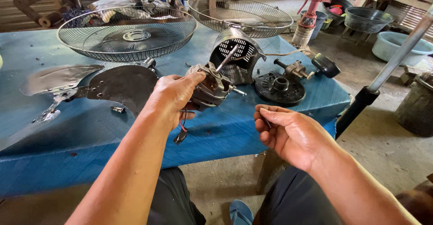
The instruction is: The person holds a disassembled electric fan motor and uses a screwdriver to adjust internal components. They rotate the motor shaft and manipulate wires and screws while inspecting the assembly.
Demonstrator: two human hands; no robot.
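My left hand [173, 96] grips a fan motor [212, 86] above the blue table [90, 135], its shaft pointing up to the right and wires with a small plug [180, 137] dangling below. My right hand [284, 132] hovers off the table's front edge, fingers curled around a small thin part that is mostly hidden. Behind the motor lies the grey motor housing [237, 58]. A black round cover [278, 89] sits to its right.
Two wire fan guards [126, 35] [241, 15] lie at the back of the table. Metal fan blades [112, 87] rest at the left. A black knob [325, 65] and gear piece [295, 69] lie at the right. A grey pole [392, 58] leans off the table's right. Basins stand on the floor.
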